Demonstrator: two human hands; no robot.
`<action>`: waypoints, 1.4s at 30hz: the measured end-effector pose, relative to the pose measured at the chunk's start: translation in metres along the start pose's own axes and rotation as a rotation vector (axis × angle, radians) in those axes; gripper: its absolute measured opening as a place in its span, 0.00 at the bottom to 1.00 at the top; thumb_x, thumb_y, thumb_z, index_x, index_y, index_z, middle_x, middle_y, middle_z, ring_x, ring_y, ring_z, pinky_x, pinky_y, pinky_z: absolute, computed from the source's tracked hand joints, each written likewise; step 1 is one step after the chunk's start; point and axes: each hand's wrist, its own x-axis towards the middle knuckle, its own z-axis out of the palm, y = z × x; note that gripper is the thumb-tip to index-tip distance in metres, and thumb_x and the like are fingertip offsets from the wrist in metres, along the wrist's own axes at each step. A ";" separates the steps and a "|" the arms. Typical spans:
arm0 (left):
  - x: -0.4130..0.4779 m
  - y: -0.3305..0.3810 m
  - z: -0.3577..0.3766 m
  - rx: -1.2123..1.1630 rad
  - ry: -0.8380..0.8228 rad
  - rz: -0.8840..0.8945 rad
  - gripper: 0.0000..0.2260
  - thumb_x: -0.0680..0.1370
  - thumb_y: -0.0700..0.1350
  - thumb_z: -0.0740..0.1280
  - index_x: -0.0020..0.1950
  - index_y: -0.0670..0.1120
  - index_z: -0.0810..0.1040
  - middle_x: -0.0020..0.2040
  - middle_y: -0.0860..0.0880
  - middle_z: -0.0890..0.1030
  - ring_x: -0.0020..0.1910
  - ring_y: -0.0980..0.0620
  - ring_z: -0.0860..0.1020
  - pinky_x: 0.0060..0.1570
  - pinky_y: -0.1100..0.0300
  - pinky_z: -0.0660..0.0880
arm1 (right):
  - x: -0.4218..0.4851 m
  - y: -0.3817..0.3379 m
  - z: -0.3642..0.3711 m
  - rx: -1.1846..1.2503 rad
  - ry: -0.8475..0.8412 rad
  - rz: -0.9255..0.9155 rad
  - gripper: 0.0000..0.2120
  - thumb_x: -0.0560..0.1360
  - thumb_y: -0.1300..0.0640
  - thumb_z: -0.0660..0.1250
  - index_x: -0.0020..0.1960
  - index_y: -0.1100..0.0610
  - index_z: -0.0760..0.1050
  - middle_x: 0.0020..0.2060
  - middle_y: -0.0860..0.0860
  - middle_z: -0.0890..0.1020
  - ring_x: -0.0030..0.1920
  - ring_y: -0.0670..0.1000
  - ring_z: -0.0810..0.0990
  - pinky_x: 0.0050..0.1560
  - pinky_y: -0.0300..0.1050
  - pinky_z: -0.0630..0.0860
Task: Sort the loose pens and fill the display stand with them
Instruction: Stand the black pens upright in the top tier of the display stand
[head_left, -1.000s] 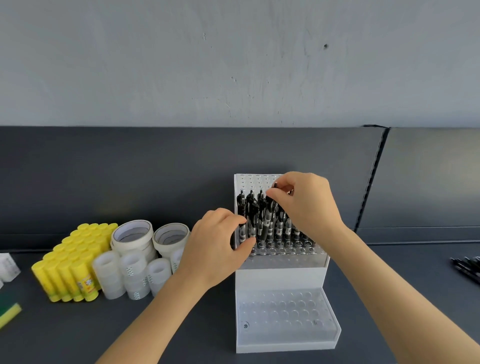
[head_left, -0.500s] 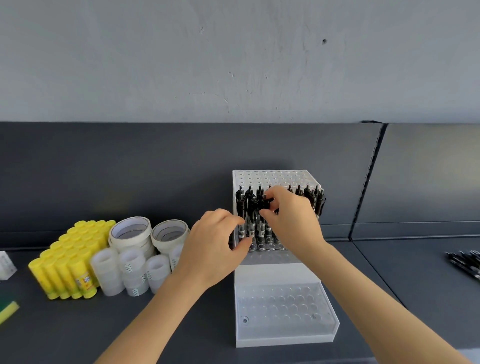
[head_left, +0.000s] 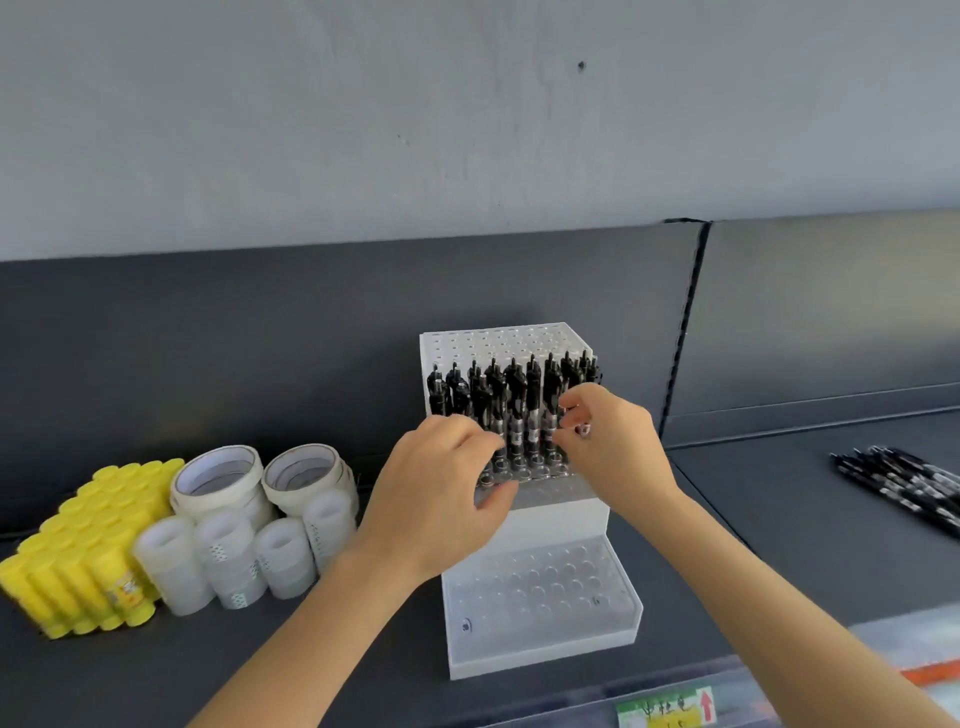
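A white translucent stepped display stand (head_left: 540, 644) stands mid-shelf. Its middle tier holds several upright black pens (head_left: 511, 395); the holes of the top and lowest tiers are bare. My left hand (head_left: 441, 509) grips the stand at the left front of the middle tier, thumb on the front face and fingers curled by the pens' bases. My right hand (head_left: 610, 447) sits at the right end of the pen rows, its fingertips pinching a pen there. A heap of loose black pens (head_left: 904, 483) lies on the shelf at the far right.
Yellow glue sticks (head_left: 88, 545) are stacked at the left, with white tape rolls (head_left: 218, 478) and small translucent tape rolls (head_left: 234, 561) between them and the stand. A dark back panel rises behind. A price label (head_left: 665, 709) marks the shelf's front edge.
My right hand has come down from the tops of the pens to the right end of the rows. My left hand has stayed on the stand. The view has shifted a little.
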 end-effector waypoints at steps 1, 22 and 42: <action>0.004 0.006 0.002 0.001 -0.020 0.031 0.19 0.72 0.57 0.60 0.53 0.46 0.82 0.45 0.53 0.80 0.46 0.51 0.78 0.42 0.54 0.77 | -0.003 0.009 -0.006 -0.017 0.005 0.022 0.13 0.76 0.59 0.66 0.60 0.55 0.74 0.50 0.49 0.81 0.43 0.50 0.77 0.44 0.45 0.75; 0.100 0.195 0.149 -0.029 -0.256 0.233 0.15 0.71 0.53 0.68 0.55 0.48 0.82 0.49 0.55 0.83 0.50 0.51 0.80 0.47 0.56 0.79 | -0.027 0.241 -0.146 -0.159 0.001 0.261 0.13 0.78 0.54 0.64 0.61 0.55 0.74 0.53 0.47 0.80 0.52 0.48 0.77 0.50 0.43 0.75; 0.177 0.316 0.299 -0.154 -0.542 0.064 0.17 0.81 0.52 0.59 0.69 0.51 0.72 0.65 0.56 0.74 0.63 0.56 0.71 0.59 0.60 0.71 | -0.011 0.438 -0.227 -0.174 -0.111 0.536 0.07 0.76 0.59 0.64 0.53 0.57 0.78 0.46 0.50 0.82 0.47 0.53 0.79 0.49 0.47 0.78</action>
